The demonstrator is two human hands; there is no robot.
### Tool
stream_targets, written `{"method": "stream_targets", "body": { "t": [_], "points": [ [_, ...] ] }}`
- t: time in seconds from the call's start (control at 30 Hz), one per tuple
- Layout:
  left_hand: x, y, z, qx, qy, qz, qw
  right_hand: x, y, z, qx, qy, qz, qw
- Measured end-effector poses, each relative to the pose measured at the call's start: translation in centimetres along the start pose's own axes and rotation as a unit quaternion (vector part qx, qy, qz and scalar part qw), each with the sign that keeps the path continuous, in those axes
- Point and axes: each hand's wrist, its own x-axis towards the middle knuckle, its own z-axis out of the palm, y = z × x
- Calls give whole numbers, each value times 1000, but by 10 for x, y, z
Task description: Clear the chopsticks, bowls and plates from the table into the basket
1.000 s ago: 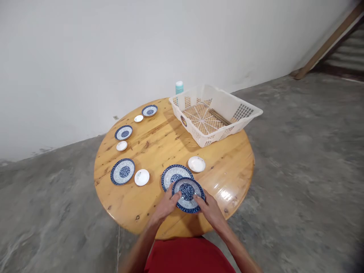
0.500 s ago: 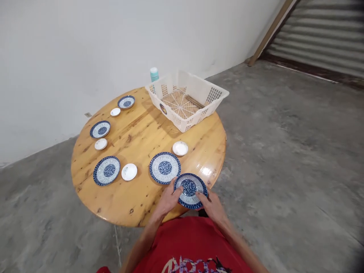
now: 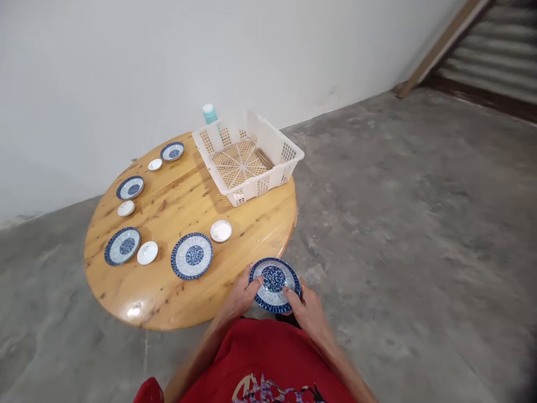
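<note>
A blue-and-white patterned plate (image 3: 274, 280) is held in front of my red shirt, just off the table's right front edge. My left hand (image 3: 244, 291) grips its left rim, thumb on top. On the right rim, my right hand (image 3: 306, 305) is closed the same way; the fingers of both hands are mostly hidden underneath. Nearest on the table lies a matching plate (image 3: 192, 256), with a small white dish (image 3: 221, 230) beyond it. Further left are another patterned plate (image 3: 122, 246) and a white dish (image 3: 147, 253).
On the round wooden table (image 3: 180, 201) stands a white plastic basket (image 3: 268, 182) with thin brown sticks inside. A turquoise bottle (image 3: 209, 114) is behind it. More plates, such as one patterned plate (image 3: 130, 187), line the left side. Concrete floor (image 3: 377, 224) extends to the right.
The view has turned right, so the table sits further left. Both hands have carried the plate rightward from beside the nearest table plate to off the edge.
</note>
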Motion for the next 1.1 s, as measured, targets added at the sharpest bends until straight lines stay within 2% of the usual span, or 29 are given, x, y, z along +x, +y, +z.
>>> {"method": "stream_targets", "body": {
  "t": [0.1, 0.2, 0.3, 0.43, 0.63, 0.77, 0.87, 0.97, 1.1],
  "points": [
    [5, 29, 37, 6, 31, -5, 999, 13, 3, -47, 30, -49, 7, 998],
    [10, 53, 56, 2, 49, -10, 999, 32, 4, -77, 35, -82, 7, 996],
    [18, 70, 62, -9, 64, -2, 998, 53, -1, -93, 38, -106, 3, 994],
    [40, 91, 56, -5, 78, 27, 997, 83, -22, -106, 9, -108, -32, 994],
    [87, 125, 28, -4, 76, 64, 995, 143, -79, -121, -18, -124, -54, 991],
    [113, 147, -4, 4, 91, 82, 992, 193, -121, -123, -38, -139, -99, 985],
    [130, 162, -30, -27, 114, 100, 988, 232, -150, -114, -50, -157, -135, 977],
    [150, 178, -56, -51, 131, 105, 984, 264, -176, -102, -30, -187, -121, 974],
    [187, 194, -84, -78, 136, 88, 984, 301, -211, -90, 21, -208, -64, 976]
  ]
}}
